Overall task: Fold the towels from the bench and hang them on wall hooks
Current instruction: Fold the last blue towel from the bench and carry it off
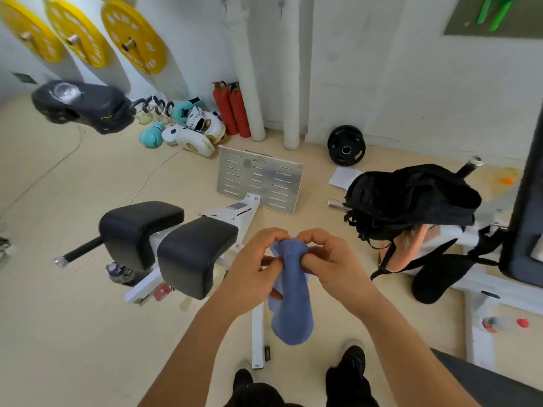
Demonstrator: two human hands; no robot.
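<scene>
1. Left hand (249, 271) and right hand (332, 259), fingers curled, pinch blue towel (291, 304) top edge; it hangs in mid-air.
2. Black pads (194, 254) just left; black backpack (411, 201) right.

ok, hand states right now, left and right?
Left hand: gripping the blue towel near its top.
Right hand: pinching the same towel's top.
</scene>
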